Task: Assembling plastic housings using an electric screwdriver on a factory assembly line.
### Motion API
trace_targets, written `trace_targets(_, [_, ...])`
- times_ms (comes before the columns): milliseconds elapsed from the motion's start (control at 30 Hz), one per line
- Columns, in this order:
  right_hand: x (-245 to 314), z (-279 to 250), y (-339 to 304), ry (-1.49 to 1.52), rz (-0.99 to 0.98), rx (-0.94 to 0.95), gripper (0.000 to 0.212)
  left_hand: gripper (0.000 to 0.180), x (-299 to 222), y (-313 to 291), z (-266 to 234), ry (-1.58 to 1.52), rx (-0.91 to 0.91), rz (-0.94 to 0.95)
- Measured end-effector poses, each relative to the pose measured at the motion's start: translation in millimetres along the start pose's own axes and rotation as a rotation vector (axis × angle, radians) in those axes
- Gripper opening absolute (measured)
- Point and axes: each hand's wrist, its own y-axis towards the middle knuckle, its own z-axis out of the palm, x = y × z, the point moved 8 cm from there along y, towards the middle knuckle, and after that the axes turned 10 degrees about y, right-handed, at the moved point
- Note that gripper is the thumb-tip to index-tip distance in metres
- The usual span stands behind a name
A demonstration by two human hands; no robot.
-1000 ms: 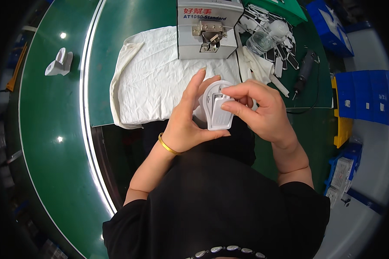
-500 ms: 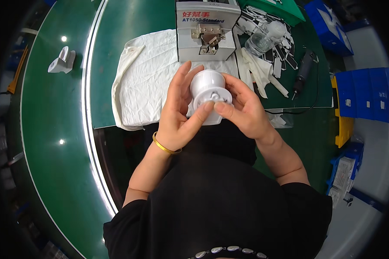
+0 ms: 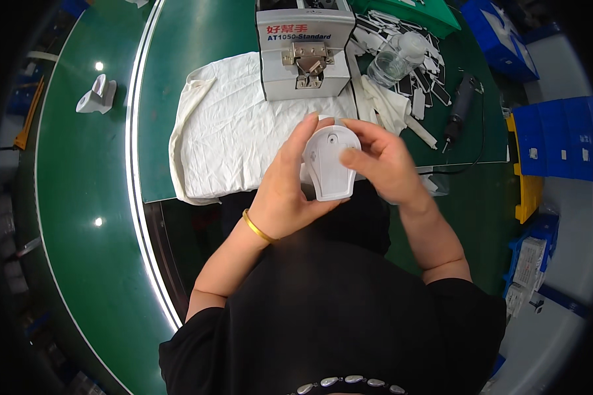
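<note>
Between both hands, over the table's near edge, is a white plastic housing [image 3: 332,172]. Its flat, shallow-rimmed face, rounded at the far end and narrower toward me, is turned up and shows a small hole. My left hand [image 3: 288,178] is closed round its left side, with the thumb under the near end. My right hand [image 3: 383,161] grips the right side, its thumb resting on the face and its fingers behind the far edge. The part's underside is hidden. A white cloth [image 3: 224,131] lies just beyond my hands.
A grey bench machine [image 3: 306,59] stands on the cloth's far edge. To its right are a clear plastic jar [image 3: 392,66], loose black-and-white strips [image 3: 422,92] and a corded electric screwdriver [image 3: 462,112]. A similar white part [image 3: 97,95] sits on the green surface at left. Blue bins [image 3: 553,138] line the right.
The white housing has been turned over: its round, cup-like side faced up before, and the flat rimmed face shows now. Both hands have shifted their grip around it.
</note>
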Motion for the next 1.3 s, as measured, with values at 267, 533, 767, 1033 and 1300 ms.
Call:
trace_targets(267, [103.5,-286.2,-36.6,-1.245,0.015,-1.309,0.086,0.120,6.4,-11.4,-2.3,0.068,0.038,-0.084])
trace_targets(533, [50.5,-307.5,-24.5,0.077,-0.161,-0.803,0.049,0.119,24.7,-29.8,-3.9,0.042,0.054,-0.139])
trace_targets(767, [128.1,-76.4,26.7,0.297,-0.619,0.042,0.052,0.106,45.9,-41.9,5.9,0.163,0.094,-0.151])
trace_targets(1033, [142.9,55.4,91.8,0.266,-1.085,0.501,0.029,0.091,59.7,-55.7,9.1,0.121,0.036,-0.063])
trace_targets(1300, [141.5,92.5,78.4,-0.389,-0.553,-0.130,0.051,0.072,57.4,-54.4,4.1,0.191,0.052,0.059])
